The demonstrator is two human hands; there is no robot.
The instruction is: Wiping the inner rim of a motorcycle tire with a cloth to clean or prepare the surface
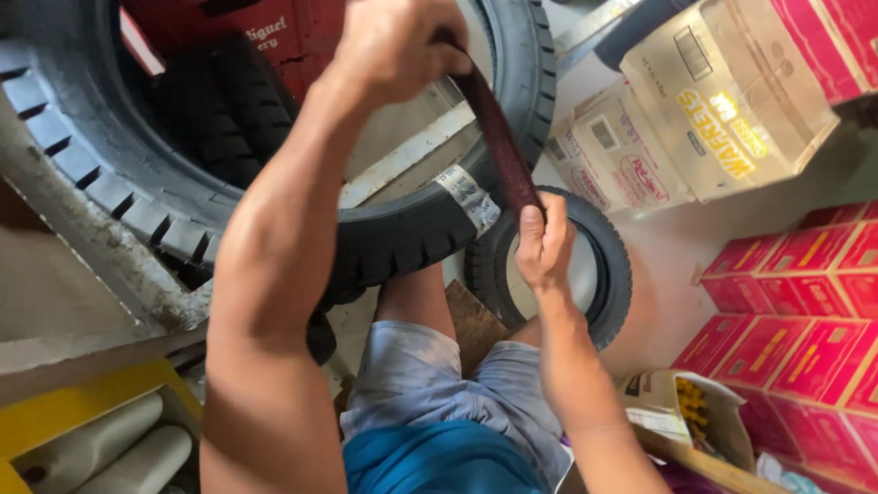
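Cramped storage corner, pale concrete floor [668,265], goods stacked on every side. We look straight down on our own lap: grey shorts [430,375], blue shirt hem [439,462].

Our left hand [393,46], raised high in view, is closed in a fist around the upper end of a dark maroon rubber strip [498,137]. Our right hand [541,242], lower down, pinches the strip's bottom end between thumb and curled fingers. The strip runs taut and slanted between the two hands, crossing in front of a large black rubber tyre [412,229].

That tyre carries a white paper label [468,197] on its tread and leans across the middle of the scene. A second tyre with chunky block tread [82,155] lies to the left, against a red crate [247,37]. A small black wheel with a pale hub [585,274] sits on the floor just behind the right hand.

To the right: clear plastic-wrapped cartons [713,101], and below them stacked red cardboard boxes [805,311]. An open brown paper bag [677,412] is near the right forearm. Lower left, a yellow frame [82,407] and pale cylindrical rolls [101,453].
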